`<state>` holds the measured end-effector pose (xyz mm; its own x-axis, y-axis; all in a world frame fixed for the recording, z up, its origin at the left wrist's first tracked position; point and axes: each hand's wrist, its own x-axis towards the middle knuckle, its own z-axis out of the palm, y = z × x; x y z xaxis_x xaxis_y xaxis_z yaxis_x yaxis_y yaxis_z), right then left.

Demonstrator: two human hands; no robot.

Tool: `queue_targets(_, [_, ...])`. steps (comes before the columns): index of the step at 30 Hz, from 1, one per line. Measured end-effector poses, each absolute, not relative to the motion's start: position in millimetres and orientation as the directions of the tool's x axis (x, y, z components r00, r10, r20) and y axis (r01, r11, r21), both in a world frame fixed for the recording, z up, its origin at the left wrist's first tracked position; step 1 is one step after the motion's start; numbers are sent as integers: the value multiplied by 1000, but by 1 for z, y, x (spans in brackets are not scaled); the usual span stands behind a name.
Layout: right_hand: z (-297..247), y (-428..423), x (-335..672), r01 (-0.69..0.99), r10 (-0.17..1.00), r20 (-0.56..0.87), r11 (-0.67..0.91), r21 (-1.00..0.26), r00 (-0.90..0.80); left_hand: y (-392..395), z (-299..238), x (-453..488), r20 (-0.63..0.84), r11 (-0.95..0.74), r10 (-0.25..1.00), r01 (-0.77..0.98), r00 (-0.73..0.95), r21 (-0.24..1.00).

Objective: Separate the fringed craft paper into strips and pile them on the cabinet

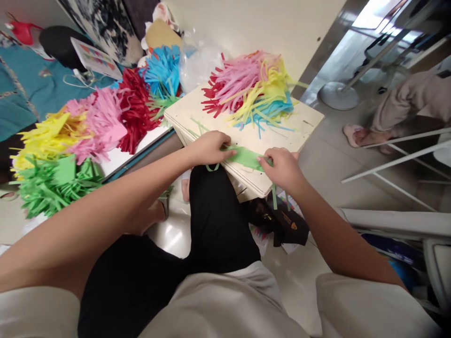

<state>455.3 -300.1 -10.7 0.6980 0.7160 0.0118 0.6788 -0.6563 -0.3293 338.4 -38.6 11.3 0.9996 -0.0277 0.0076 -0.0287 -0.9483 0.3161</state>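
Near: black-trousered lap, both forearms reaching out over it.

Left hand (211, 146): fingers curled down, clamped on the left end of the green paper (244, 157). Right hand (282, 166): pinched shut on the right end of the same sheet. Hands apart, sheet stretched between them.

Green paper lies flat on the near edge of the small cream table (306, 123). A thin green strip (274, 196) hangs off that edge below the right hand.

Further back on the table: mixed heap of cut strips (250, 87), pink, yellow, red and blue.

Left, on a low surface: fringed paper piles, green (52, 185) nearest, then yellow (45, 138), pink (102, 119), red (136, 110), blue (162, 70) farthest. Clear plastic bag (200, 61) just right of the blue.

Far right: another person's slippered foot (355, 136) on the floor, fan base (338, 96) beyond.
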Motion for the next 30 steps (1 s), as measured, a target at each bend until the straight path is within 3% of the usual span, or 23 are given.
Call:
queue_targets(7, [-2,-291,454,652,689,-67,-709,-268,721,-35,4,342,7,-945,18,15,1000,326])
queue_targets(14, [1,-289,455,654,688,-108,-719,-236,718,-34,-10,345,45,-985,37,29,998,173])
queue_targets(18, [2,-288,456,647,685,-133,-724,-240,717,-45,-4,338,39,-982,101,94,994,161])
queue_targets(20, [3,-287,455,645,682,-134,-726,-237,719,-57,4,329,108,-982,128,111,986,150])
queue_targets(23, [4,-287,455,645,681,-138,-728,-232,719,-86,13,309,230,-996,18,-2,973,89])
queue_targets(26, [4,-287,455,654,689,-127,-721,-230,714,-120,10,288,185,-979,-176,-192,967,71])
queue_targets(30, [5,-287,456,656,689,-129,-721,-223,714,-145,-11,271,106,-981,-164,-173,981,83])
